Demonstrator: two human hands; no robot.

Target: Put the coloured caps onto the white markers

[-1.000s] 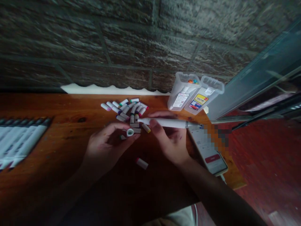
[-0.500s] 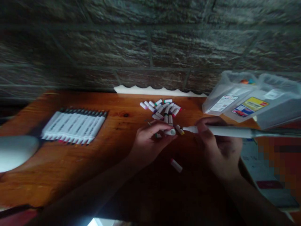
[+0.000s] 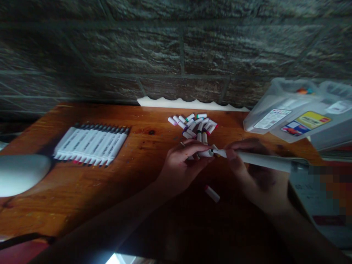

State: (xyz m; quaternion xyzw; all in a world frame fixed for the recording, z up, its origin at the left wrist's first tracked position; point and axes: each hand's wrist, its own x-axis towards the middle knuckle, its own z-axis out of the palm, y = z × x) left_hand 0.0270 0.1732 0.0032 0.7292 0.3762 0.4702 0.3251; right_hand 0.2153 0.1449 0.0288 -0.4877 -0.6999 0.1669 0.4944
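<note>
My left hand (image 3: 183, 163) pinches a white marker cap (image 3: 205, 153) between thumb and fingers, its opening turned to the right. My right hand (image 3: 255, 176) is closed around a white marker (image 3: 264, 161), held nearly level with its tip pointing left. That tip is right at the mouth of the cap; whether it has entered I cannot tell. Just beyond the hands lies a pile of loose white caps (image 3: 199, 124) with coloured ends. A single cap with a red end (image 3: 212, 193) rests on the table nearer to me.
A row of white markers (image 3: 90, 146) lies side by side at the left of the wooden table (image 3: 143, 143). Left of it is a rounded white object (image 3: 23, 175). Clear plastic containers (image 3: 275, 110) stand at the back right, before a stone wall (image 3: 165, 51).
The marker's tip and the cap have come together; a small gap showed between them before. The marker now slopes slightly down to the right. The whole view has shifted a little.
</note>
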